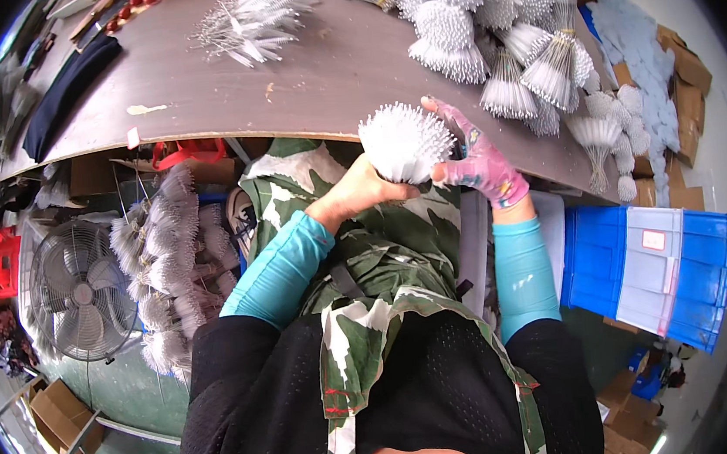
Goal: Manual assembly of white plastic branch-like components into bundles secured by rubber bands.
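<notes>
I have the white bristle-tipped bundle [408,142] between the two hands, its dotted top up and overlapping the near edge of the brown table [341,80] in my view. Taking the bundle as the clock's centre, the left hand [358,191] sits at 8 o'clock, closed around its lower part with the thumb across the front. The right hand [487,167], in a pink patterned glove, is at 4 o'clock, thumb and fingers spread wide alongside; I cannot tell whether its thumb touches the bristles. On the tabletop, a loose heap of white stems [255,23] lies at 10 to 11 o'clock, and a pile of similar bundles [485,36] at 1. Farther out, a blue and white crate [648,270] stands at 4, a fan [81,293] at 8.
</notes>
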Demonstrator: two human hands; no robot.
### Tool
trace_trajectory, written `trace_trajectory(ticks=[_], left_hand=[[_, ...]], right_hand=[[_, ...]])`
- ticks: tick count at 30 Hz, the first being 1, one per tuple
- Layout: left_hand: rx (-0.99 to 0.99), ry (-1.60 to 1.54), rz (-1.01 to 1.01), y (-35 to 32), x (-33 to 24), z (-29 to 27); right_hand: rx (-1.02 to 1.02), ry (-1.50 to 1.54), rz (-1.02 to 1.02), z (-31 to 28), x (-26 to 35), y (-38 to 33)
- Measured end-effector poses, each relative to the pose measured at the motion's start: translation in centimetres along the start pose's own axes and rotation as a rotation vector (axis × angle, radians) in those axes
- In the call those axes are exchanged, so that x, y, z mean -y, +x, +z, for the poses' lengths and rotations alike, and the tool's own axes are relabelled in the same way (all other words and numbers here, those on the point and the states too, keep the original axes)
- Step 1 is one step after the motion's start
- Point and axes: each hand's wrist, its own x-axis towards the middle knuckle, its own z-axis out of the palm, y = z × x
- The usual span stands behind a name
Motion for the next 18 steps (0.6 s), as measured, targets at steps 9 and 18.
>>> trace_trajectory(ticks=[9, 18], left_hand=[[-0.138, 0.003, -0.013, -1.1, 3.5, -0.4], [-0.221, 0.936, 0.419, 0.1, 9.7, -2.4]], right_hand=[[-0.395, 0.262, 0.087, 6.6, -1.5, -1.7], [-0.351, -0.331, -0.027, 8.0, -3.3, -3.6]])
